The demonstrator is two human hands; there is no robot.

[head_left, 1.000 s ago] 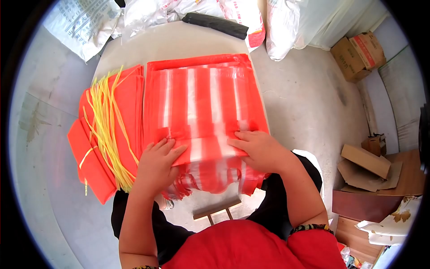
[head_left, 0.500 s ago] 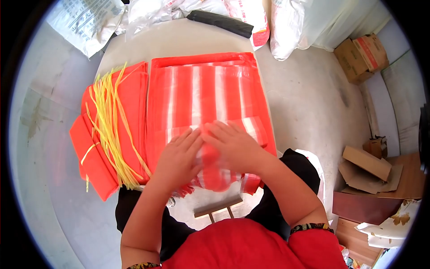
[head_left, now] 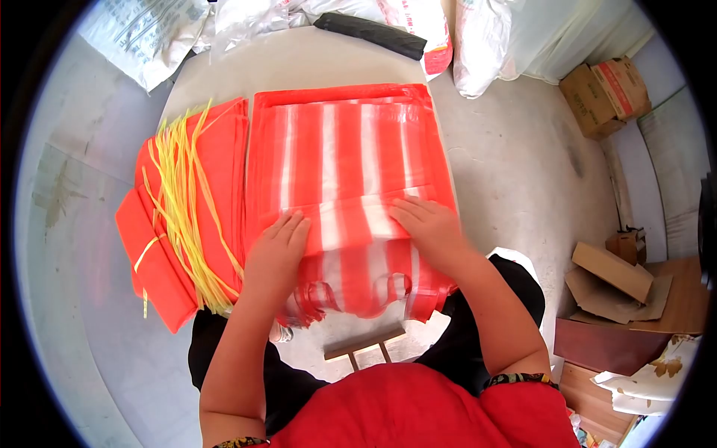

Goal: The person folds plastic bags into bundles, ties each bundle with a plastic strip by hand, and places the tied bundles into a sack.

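Note:
A red-and-white striped plastic bag (head_left: 347,149) lies flat on a stack of red bags, with a folded-over band across its lower middle. My left hand (head_left: 278,246) rests on the left end of that band, fingers stretched out and flat. On the right end lies my right hand (head_left: 432,231), also with extended fingers. The bag's cut handle ends hang toward me at the table's near edge. Beside my left forearm, a bunch of yellow ties (head_left: 183,209) sits on a pile of red bags (head_left: 224,157). A folded red bundle (head_left: 160,265) has a yellow tie around it.
The pale table (head_left: 291,60) carries a black roll (head_left: 371,36) at its far edge. White sacks (head_left: 482,45) stand behind it. Cardboard boxes (head_left: 605,97) are on the floor at the right. A wooden stool-like frame (head_left: 364,345) shows between my knees.
My hands have moved apart from the middle of the bag, left hand to the left and right hand to the right. The folded band now shows between them.

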